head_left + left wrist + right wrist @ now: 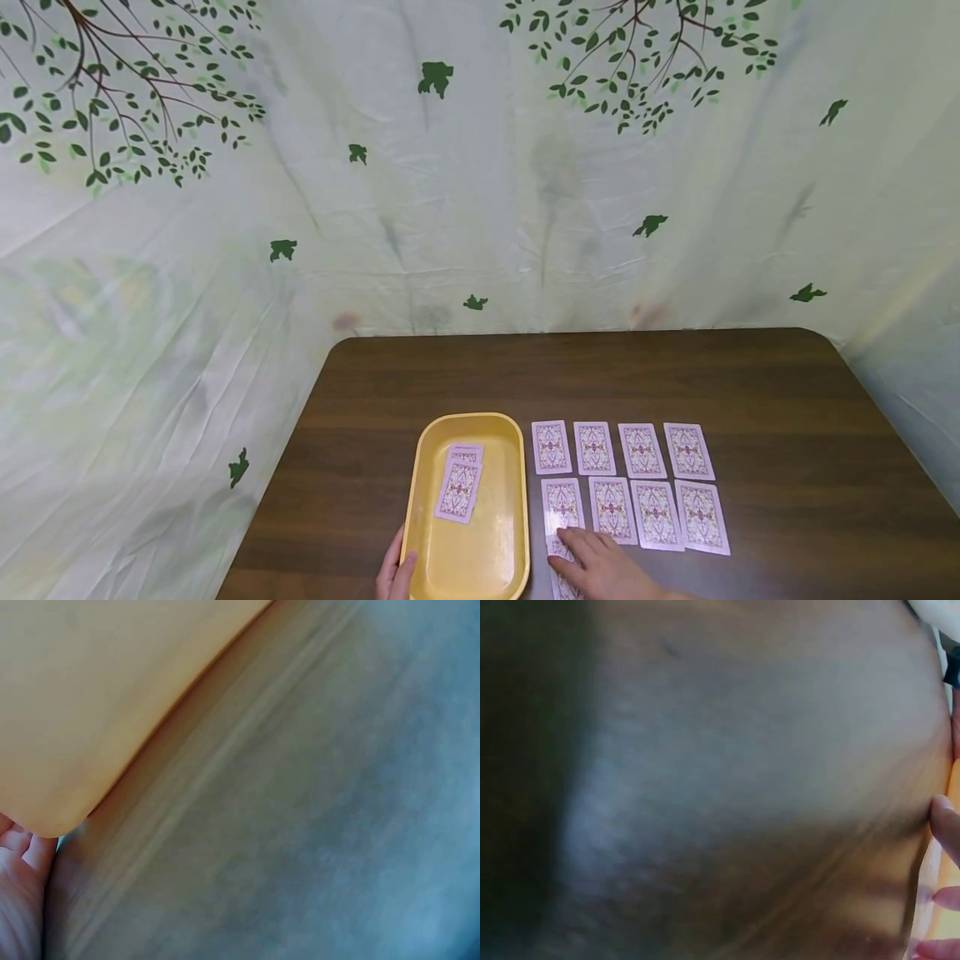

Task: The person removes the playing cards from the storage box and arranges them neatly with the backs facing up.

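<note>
My left hand [395,569] grips the left rim of a yellow tray [517,500], thumb at the edge. In the left wrist view, fingers [19,840] show at the tray's corner. Two patterned playing cards [458,492] lie overlapping, face down, inside it. Right of the tray, my right hand [600,567] touches a face-down card [562,587] in the front left position, its fingers spread and partly covering it. This card meets or overlaps the playing card [561,502] behind it. In the right wrist view, only a few fingertips [946,825] show at the right edge.
Several more face-down cards [642,451] lie in two rows to the right of the tray on a brown wooden table [795,433]. A pale curtain [510,208] with leaf patterns hangs behind the table's far edge and along its sides.
</note>
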{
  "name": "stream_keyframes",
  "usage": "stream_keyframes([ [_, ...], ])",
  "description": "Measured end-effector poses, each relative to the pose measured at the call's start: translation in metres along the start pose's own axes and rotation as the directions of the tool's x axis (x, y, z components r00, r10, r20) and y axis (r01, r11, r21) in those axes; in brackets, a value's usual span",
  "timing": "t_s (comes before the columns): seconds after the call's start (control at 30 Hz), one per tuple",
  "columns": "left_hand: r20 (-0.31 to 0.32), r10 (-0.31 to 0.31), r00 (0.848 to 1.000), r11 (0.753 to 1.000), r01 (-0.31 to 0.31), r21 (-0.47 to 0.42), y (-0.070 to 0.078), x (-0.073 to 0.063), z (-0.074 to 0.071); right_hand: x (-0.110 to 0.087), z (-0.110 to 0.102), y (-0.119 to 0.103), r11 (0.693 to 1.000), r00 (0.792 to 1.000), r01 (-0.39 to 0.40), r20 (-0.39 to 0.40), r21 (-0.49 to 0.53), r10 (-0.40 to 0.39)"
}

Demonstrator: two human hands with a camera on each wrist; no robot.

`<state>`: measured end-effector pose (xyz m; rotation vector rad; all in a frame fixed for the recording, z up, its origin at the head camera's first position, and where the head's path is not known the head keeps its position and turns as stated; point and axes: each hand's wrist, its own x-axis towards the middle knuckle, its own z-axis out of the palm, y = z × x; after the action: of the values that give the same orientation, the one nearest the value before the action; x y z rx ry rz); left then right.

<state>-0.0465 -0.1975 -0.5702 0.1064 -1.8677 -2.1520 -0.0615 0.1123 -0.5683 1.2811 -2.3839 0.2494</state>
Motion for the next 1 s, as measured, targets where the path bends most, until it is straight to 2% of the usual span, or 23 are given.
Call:
stream_keyframes([
  [0.07,-0.001,0.009,1.0,1.0,-0.009,-0.006,0.0,0.0,0.0,-0.001,0.0,-0.001,1.0,1.0,0.011,0.007,-0.006,-0.011],
  [0.23,0.008,0.035,0.999,0.999,-0.035,-0.018,0.0,0.001,0.0,-0.003,0.004,-0.002,0.999,0.999,0.035,-0.034,-0.037,-0.036],
  [0.37,0.004,0.027,1.0,0.999,-0.027,-0.016,0.001,0.0,0.0,-0.004,0.007,-0.002,0.998,0.998,0.032,-0.055,-0.051,-0.035],
  [0.57,0.017,0.03,0.999,0.999,-0.03,-0.013,0.0,-0.001,-0.001,-0.005,0.01,-0.001,0.998,0.994,0.066,-0.092,-0.016,-0.067],
  [0.77,0.04,0.058,0.998,0.998,-0.058,-0.013,-0.001,0.0,-0.001,-0.004,0.011,0.0,0.996,0.992,0.091,-0.086,0.015,-0.09],
  [1.0,0.012,0.059,0.998,0.998,-0.059,-0.007,-0.001,-0.001,0.0,-0.004,0.01,0.001,0.997,0.993,0.079,-0.087,0.007,-0.078],
])
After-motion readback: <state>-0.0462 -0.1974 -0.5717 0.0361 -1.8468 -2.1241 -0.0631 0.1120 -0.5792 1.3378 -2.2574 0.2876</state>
